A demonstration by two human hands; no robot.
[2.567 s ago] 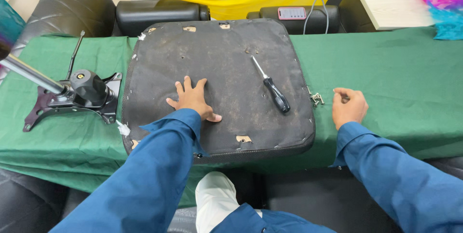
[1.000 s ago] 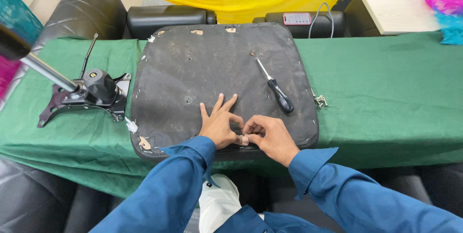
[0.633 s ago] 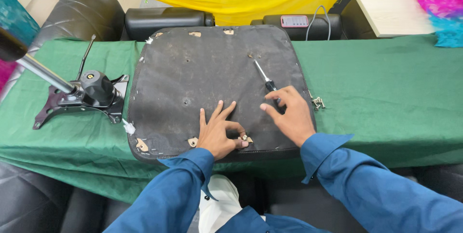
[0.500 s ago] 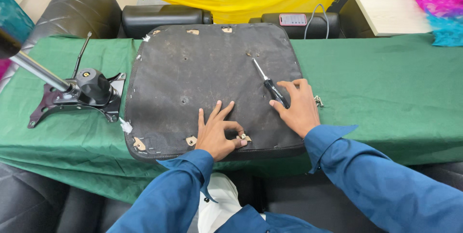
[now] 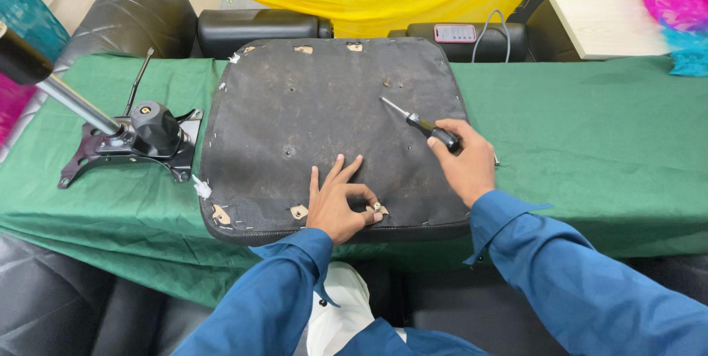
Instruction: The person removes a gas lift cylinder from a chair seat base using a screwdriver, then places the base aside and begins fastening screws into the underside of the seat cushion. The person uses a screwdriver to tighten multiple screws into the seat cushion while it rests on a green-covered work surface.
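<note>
1. The left hand (image 5: 335,205) is resting low in the middle of the frame on the dark seat base (image 5: 332,127), thumb and forefinger pinching a small screw (image 5: 377,208) near the front edge while the other fingers are spreading flat, likely to steady it upright.
2. The right hand (image 5: 464,161) is closing around the black handle of the screwdriver (image 5: 424,124), just right of centre; the shaft is pointing up and left, tip lying on the base.
3. The seat base is lying underside up across the green-covered desk (image 5: 590,142), so its screw holes are facing the person.
4. At the left of the frame, the chair mechanism (image 5: 136,138) is sitting apart, its gas cylinder (image 5: 51,83) running out of the frame.
5. The screw is tiny, so its head is hard to make out, and the palm is hiding most of the handle.
</note>
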